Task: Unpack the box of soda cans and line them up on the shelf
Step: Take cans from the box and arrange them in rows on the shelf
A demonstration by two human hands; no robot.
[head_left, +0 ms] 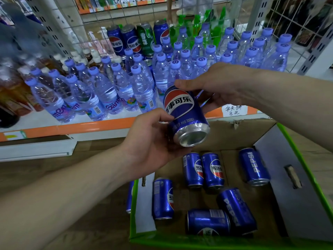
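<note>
Shelf (75, 126) with the orange edge carries rows of purple-capped water bottles (100, 91) and, at the back, three blue cans and one green can (145, 39). Below you, the cardboard box (297, 204) holds six blue Pepsi cans (212, 170) lying on their sides. Your left hand (149, 147) and right hand (221, 85) together grip one tilted blue can (183, 112), silver base toward you, above the box.

shelf (45, 121) | water bottles (100, 91), cans (133, 40) | floor (45, 175): box (302, 177), probably
</note>
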